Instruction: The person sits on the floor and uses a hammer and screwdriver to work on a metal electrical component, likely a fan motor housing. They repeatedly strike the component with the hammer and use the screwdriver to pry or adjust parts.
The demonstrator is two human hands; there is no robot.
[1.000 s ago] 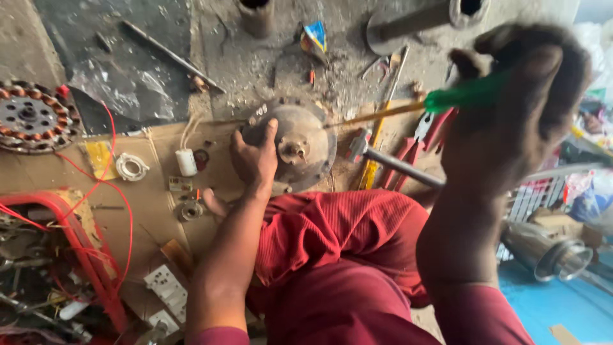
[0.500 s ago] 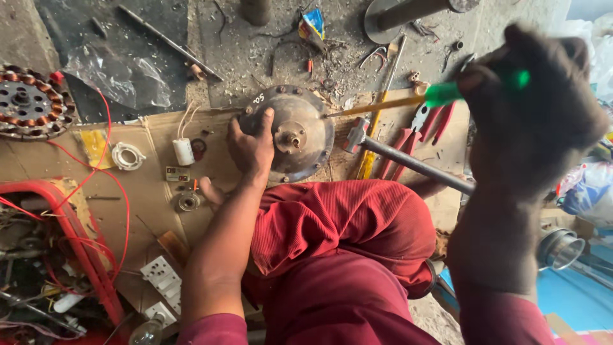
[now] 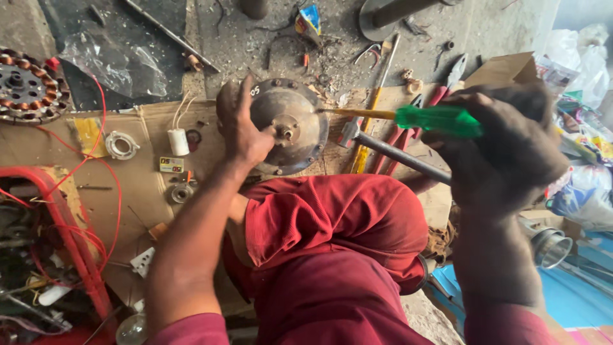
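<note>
Lower now sits my right hand [image 3: 504, 150], which was up near the top edge before, and the screwdriver [image 3: 408, 117] has swung flat, its tip touching the round metal motor cover [image 3: 290, 128] at 3 o'clock. My fingers are clenched tight on the green handle. My left hand [image 3: 239, 124] lies open on the cover, pressing its 9 o'clock side, fingers spread, not wrapped around it. The cover rests on the cardboard [image 3: 147, 185] on the floor, just above my red knee [image 3: 332, 223]. It looks heavy, hard and stiff, maybe a bit greasy. I think the rim is the best place to grab. A hammer [image 3: 389, 150] lies just beside it at 4 o'clock.
</note>
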